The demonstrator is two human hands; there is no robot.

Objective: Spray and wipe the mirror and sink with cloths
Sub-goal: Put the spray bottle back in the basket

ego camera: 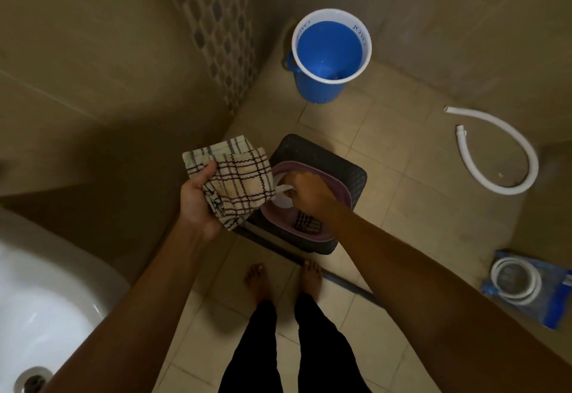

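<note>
I'm looking straight down at a tiled bathroom floor (402, 157) from the head camera. My left hand (198, 203) is raised palm-up, its grip clamped on a folded checked cloth (238, 182), cream with dark lines, the thumb lying over the cloth's upper left edge. My right hand (305, 191) reaches down into a purple basin (337, 188) and its fingers are curled round a white object (283, 196) inside; I can't tell what that object is, since the hand and the cloth cover most of it. A second checked cloth (308, 225) lies in the near end of the basin, just below my right wrist. The basin sits on a dark woven plastic stool (312, 151).

The white sink (46, 293) fills the lower left corner, its drain (32, 380) showing at the bottom edge, well apart from both hands. The mirror is not in view.

Beyond the stool stands a blue bucket (320, 83) with a white rim, in the corner by the walls. A white hose (501, 157) curls on the floor to the right. Nearer, at the right edge, lies a packaged coiled hose (520, 287) in a blue wrapper. My bare feet (258, 281) stand just short of the stool.
</note>
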